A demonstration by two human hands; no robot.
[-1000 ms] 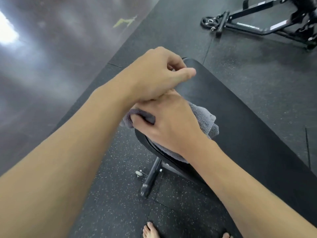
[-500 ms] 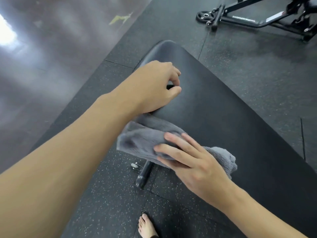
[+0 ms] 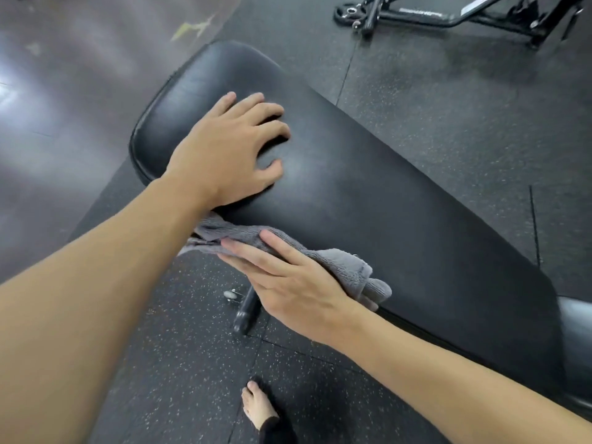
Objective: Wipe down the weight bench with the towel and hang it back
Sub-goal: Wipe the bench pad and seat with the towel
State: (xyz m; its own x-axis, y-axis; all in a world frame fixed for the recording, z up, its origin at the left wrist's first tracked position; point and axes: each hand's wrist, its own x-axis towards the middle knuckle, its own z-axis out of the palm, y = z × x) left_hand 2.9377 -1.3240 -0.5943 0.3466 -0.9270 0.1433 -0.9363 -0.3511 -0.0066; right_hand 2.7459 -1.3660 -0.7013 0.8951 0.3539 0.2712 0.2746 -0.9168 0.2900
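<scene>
A view looking down at a gym floor and a black padded weight bench (image 3: 368, 193) that runs diagonally from upper left to lower right. At far left lies glossy dark flooring with glare, meeting speckled black rubber mats (image 3: 179, 363). The left hand (image 3: 227, 155) reaches in from the lower left and rests flat on the bench pad near its rounded end, fingers spread apart, gripping nothing. Just below it, along the near edge of the pad, a grey towel (image 3: 339, 267) lies bunched and draped over the side. The right hand (image 3: 288, 283) presses on the towel with fingers straight and close together, palm flat against the cloth rather than clenched around it. Beneath the hands, a black bench leg with a small wheel (image 3: 232, 294) stands on the mat. A bare foot (image 3: 256, 405) shows at the bottom. At upper right, a black metal equipment frame (image 3: 448, 17) sits on the floor, well apart from the bench.
</scene>
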